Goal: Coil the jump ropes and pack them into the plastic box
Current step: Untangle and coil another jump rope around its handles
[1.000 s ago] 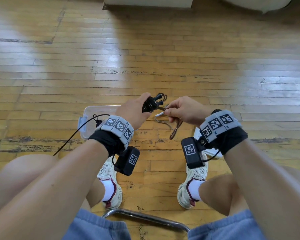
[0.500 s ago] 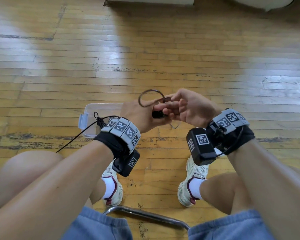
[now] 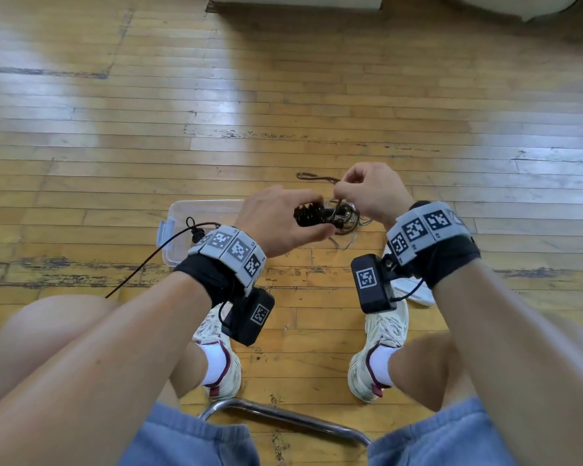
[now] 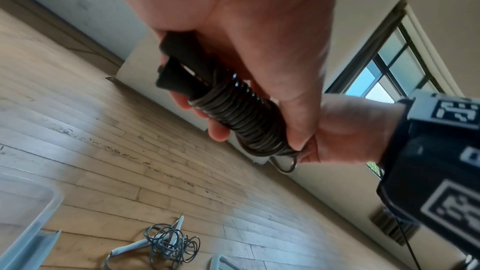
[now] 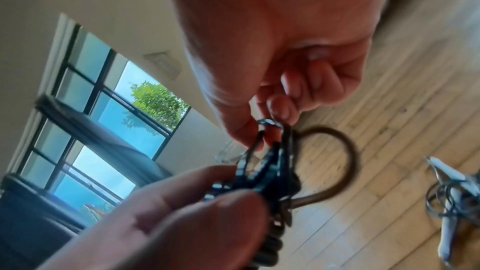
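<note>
My left hand (image 3: pixel 293 222) grips a black jump rope (image 3: pixel 312 213) whose two handles lie side by side with dark cord wound tightly round them (image 4: pixel 233 110). Just right of it, my right hand (image 3: pixel 345 193) pinches the cord's loose end at the bundle's tip (image 5: pixel 272 128). A short loop of cord (image 3: pixel 317 177) sticks out beyond the fingers. The clear plastic box (image 3: pixel 182 210) stands open on the floor, left of and partly behind my left hand. A second rope with white handles (image 4: pixel 166 241) lies tangled on the floor below the hands.
I sit on a chair with a metal tube frame (image 3: pixel 283 415), my shoes (image 3: pixel 381 348) on the worn wooden floor. A white flat object (image 3: pixel 414 292) lies by my right foot, partly behind the wrist. A thin black cable (image 3: pixel 142 267) trails from my left wrist.
The right hand swung the loose cord up and over the bundle, then drew it to the bundle's right end. The hanging loop has shortened. Both hands rose slightly.
</note>
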Motion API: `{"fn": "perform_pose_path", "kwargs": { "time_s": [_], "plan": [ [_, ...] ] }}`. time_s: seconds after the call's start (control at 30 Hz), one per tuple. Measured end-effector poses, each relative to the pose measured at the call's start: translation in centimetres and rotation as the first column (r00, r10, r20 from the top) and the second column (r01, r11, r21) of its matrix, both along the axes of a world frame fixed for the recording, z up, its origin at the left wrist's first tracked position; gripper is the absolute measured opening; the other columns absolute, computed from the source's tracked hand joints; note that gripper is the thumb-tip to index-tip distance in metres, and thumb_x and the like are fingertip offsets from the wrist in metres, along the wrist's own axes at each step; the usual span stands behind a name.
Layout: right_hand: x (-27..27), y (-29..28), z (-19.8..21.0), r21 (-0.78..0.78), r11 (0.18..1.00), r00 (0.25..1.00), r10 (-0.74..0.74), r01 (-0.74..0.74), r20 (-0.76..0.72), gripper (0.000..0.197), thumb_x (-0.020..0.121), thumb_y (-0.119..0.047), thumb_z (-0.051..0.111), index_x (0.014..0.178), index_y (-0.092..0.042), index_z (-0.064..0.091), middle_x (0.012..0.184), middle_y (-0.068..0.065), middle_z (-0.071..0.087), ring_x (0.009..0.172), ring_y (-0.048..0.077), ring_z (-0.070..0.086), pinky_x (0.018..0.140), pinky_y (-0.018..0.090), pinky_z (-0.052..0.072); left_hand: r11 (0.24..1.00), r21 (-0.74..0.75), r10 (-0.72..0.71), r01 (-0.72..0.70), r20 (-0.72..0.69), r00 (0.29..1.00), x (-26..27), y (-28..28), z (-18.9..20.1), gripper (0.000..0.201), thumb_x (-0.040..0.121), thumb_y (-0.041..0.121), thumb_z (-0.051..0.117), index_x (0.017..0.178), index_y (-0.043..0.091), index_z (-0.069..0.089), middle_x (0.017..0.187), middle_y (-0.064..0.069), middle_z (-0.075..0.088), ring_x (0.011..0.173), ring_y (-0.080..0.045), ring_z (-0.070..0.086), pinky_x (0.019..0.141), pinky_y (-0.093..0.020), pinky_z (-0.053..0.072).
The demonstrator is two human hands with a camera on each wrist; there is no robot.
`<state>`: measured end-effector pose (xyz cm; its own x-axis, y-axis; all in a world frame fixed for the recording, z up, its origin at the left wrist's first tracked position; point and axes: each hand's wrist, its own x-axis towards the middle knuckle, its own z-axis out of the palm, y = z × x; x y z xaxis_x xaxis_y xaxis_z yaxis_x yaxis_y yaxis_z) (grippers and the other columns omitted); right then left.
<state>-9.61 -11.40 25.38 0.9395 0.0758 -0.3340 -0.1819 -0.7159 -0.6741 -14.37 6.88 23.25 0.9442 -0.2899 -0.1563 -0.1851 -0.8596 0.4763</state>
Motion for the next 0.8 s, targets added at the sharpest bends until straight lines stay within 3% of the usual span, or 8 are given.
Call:
{"fn": "perform_pose_path", "kwargs": {
  "time_s": [0.13,0.23,0.33,0.5,0.57,0.7,0.77,0.8],
  "plan": [
    [0.2,-1.1,0.2,0.171,0.985,0.999,-0.030,0.035,-0.029,0.022,0.091,-0.003,0.062,0.104,-0.021,0.061,0.103,0.002,0.066,0.083,0.019,0.065,0.077,0.036,0.058,0.980,-0.198,0.016,-0.014,0.004,1.000,-0.3,0.2,0.6,0.048,0.078,0.073,0.058,0.113,0.041,0.065,0.092,0.015,0.069,0.087,-0.009,0.063,0.080,-0.038,0.056],
    [-0.1,-1.7,0.9,0.364,0.927,0.990,-0.046,0.092,-0.132,0.026,0.094,0.006,0.055,0.102,-0.016,0.068,0.107,0.010,0.068,0.076,0.017,0.060,0.073,0.032,0.055,0.964,-0.262,0.037,-0.044,-0.030,0.999,-0.3,0.1,0.8,0.040,0.082,0.065,0.064,0.110,0.037,0.068,0.088,0.014,0.069,0.081,-0.007,0.064,0.075,-0.038,0.058],
    [-0.1,-2.1,1.0,0.390,0.909,0.983,-0.088,0.147,-0.163,0.024,0.095,0.006,0.054,0.107,-0.010,0.066,0.105,0.012,0.069,0.066,0.011,0.061,0.066,0.026,0.055,0.975,-0.198,0.099,-0.103,-0.029,0.995,0.1,0.1,0.6,0.038,0.084,0.065,0.064,0.110,0.039,0.067,0.090,0.014,0.069,0.085,-0.010,0.063,0.079,-0.037,0.057],
    [0.2,-2.4,1.0,0.329,0.929,0.981,-0.123,0.168,-0.153,0.029,0.096,0.000,0.058,0.124,-0.008,0.054,0.084,0.009,0.067,0.066,0.014,0.067,0.076,0.036,0.060,0.975,-0.036,0.219,-0.220,-0.028,0.975,0.7,0.3,-0.3,0.041,0.085,0.070,0.057,0.112,0.040,0.063,0.096,0.011,0.068,0.090,-0.015,0.063,0.079,-0.033,0.053],
    [0.1,-2.0,1.2,0.341,0.926,0.980,-0.106,0.159,-0.169,0.031,0.097,-0.006,0.060,0.126,-0.010,0.050,0.080,0.006,0.064,0.064,0.013,0.064,0.073,0.034,0.060,0.968,0.042,0.248,-0.248,-0.013,0.969,0.8,0.3,-0.6,0.043,0.086,0.069,0.056,0.115,0.038,0.061,0.098,0.008,0.067,0.091,-0.017,0.061,0.074,-0.031,0.049],
    [-0.1,-1.2,1.6,0.375,0.915,0.980,-0.088,0.152,-0.180,0.018,0.098,-0.015,0.063,0.113,-0.011,0.055,0.074,0.001,0.058,0.059,0.012,0.058,0.063,0.029,0.054,0.952,0.143,0.278,-0.272,-0.027,0.960,0.8,0.1,-0.7,0.039,0.089,0.066,0.054,0.111,0.034,0.060,0.091,0.008,0.061,0.085,-0.017,0.057,0.067,-0.030,0.042],
    [0.0,-1.1,1.9,0.433,0.889,0.985,-0.096,0.150,-0.144,0.005,0.097,-0.015,0.063,0.098,-0.012,0.060,0.063,-0.003,0.058,0.058,0.013,0.059,0.071,0.035,0.058,0.935,0.168,0.324,-0.311,-0.057,0.944,1.0,0.3,-0.8,0.039,0.090,0.066,0.053,0.107,0.032,0.059,0.089,0.007,0.062,0.082,-0.017,0.059,0.064,-0.029,0.043],
    [0.1,-1.1,2.1,0.475,0.867,0.986,-0.097,0.150,-0.135,0.007,0.097,-0.016,0.063,0.091,-0.012,0.061,0.060,-0.004,0.057,0.060,0.014,0.060,0.079,0.039,0.060,0.927,0.173,0.348,-0.332,-0.072,0.935,1.2,0.6,-0.8,0.039,0.090,0.066,0.053,0.106,0.031,0.059,0.087,0.006,0.062,0.081,-0.017,0.060,0.062,-0.029,0.044]
  ]
}}
